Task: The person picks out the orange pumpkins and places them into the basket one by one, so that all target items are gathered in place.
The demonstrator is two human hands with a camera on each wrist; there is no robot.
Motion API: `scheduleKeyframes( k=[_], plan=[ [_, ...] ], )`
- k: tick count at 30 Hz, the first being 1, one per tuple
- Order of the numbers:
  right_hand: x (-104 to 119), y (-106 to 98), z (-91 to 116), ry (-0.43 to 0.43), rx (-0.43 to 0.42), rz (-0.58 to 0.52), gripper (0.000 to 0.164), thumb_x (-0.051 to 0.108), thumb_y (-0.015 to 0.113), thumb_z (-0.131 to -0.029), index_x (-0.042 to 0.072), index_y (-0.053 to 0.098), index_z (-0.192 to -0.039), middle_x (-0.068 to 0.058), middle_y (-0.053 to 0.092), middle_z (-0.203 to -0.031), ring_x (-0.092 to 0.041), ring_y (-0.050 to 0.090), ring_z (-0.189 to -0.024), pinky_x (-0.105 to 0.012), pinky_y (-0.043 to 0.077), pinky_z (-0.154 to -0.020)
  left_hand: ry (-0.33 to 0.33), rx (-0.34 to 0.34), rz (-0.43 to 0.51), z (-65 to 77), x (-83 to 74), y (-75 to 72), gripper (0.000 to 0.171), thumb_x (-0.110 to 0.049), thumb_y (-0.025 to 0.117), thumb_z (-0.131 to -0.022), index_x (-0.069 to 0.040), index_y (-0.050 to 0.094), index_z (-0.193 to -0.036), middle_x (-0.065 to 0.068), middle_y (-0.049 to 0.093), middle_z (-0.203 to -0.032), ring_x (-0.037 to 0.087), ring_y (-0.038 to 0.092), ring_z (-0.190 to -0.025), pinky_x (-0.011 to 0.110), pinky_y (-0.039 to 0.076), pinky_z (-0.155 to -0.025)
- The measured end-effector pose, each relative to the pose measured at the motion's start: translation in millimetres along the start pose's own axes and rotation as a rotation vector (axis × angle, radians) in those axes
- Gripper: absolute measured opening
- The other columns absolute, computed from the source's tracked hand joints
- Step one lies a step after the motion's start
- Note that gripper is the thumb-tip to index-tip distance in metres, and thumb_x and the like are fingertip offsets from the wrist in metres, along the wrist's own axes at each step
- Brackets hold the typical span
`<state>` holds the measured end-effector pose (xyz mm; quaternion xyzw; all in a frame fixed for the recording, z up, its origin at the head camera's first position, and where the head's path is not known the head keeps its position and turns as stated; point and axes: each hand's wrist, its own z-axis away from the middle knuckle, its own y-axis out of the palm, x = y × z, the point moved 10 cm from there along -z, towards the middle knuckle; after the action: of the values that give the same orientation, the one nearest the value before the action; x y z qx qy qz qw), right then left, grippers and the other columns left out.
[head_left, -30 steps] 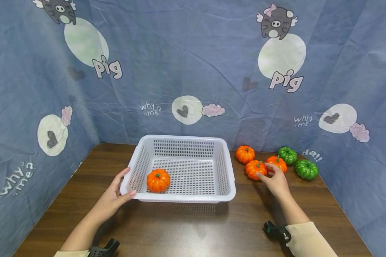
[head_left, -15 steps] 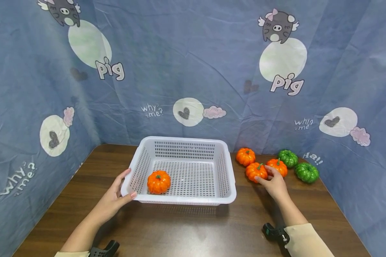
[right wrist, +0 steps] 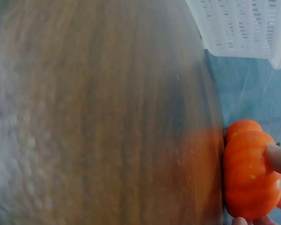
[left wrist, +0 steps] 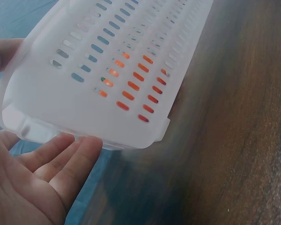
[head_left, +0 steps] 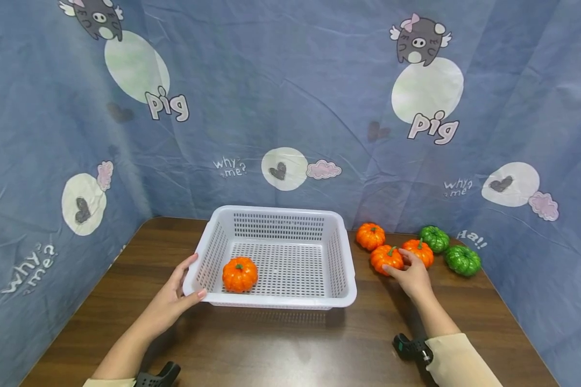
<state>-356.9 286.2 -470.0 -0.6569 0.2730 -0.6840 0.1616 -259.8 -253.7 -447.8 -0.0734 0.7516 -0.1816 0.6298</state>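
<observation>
My left hand (head_left: 168, 297) grips the near left corner of a white perforated plastic basket (head_left: 281, 300), thumb on the front rim and fingers along the left side. From the left wrist view, the fingertips press the rim of the basket (left wrist: 37, 103) from outside. One orange toy pumpkin (head_left: 240, 274) lies inside, at the basket's left. To the right of the basket, my right hand (head_left: 415, 277) holds another orange pumpkin (head_left: 384, 260) between thumb and fingers. That pumpkin (right wrist: 250, 178) appears close up in the right wrist view, partly covered by the fingers.
An orange pumpkin (head_left: 370, 236) sits behind the held one, and a further orange pumpkin (head_left: 420, 252) is just beyond my right fingers. Two green pumpkins (head_left: 462, 261) stand at the far right. Blue printed cloth (head_left: 281, 107) closes off the back and sides of the wooden table (head_left: 290, 349).
The right thumb and fingers have closed slightly around the orange pumpkin. My left hand stays on the basket. The whole view has shifted a little.
</observation>
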Motion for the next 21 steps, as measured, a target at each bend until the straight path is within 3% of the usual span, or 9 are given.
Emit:
scheduleKeyframes(
  k=[15, 21],
  plan=[
    [-5.2, -0.4, -0.7, 0.013, 0.036, 0.005, 0.074, 0.024, 0.08, -0.086, -0.004, 0.043, -0.144, -0.037, 0.045, -0.141, -0.047, 0.054, -0.121, -0.051, 0.049, -0.096, -0.001, -0.004, -0.003, -0.1, 2.4, 0.2, 0.085, -0.01, 0.068, -0.094, -0.01, 0.013, -0.159, 0.032, 0.029, -0.152, 0.045, 0.047, -0.126, 0.018, 0.049, -0.086],
    [-3.7, -1.8, 2.3, 0.003, 0.032, -0.02, 0.071, 0.019, 0.08, -0.086, -0.006, 0.044, -0.143, -0.036, 0.046, -0.14, -0.047, 0.054, -0.12, -0.051, 0.048, -0.098, 0.003, -0.002, -0.005, -0.9, 1.5, 0.3, 0.085, -0.009, 0.068, -0.094, -0.009, 0.012, -0.159, 0.033, 0.029, -0.152, 0.046, 0.046, -0.126, 0.018, 0.049, -0.086]
  ],
)
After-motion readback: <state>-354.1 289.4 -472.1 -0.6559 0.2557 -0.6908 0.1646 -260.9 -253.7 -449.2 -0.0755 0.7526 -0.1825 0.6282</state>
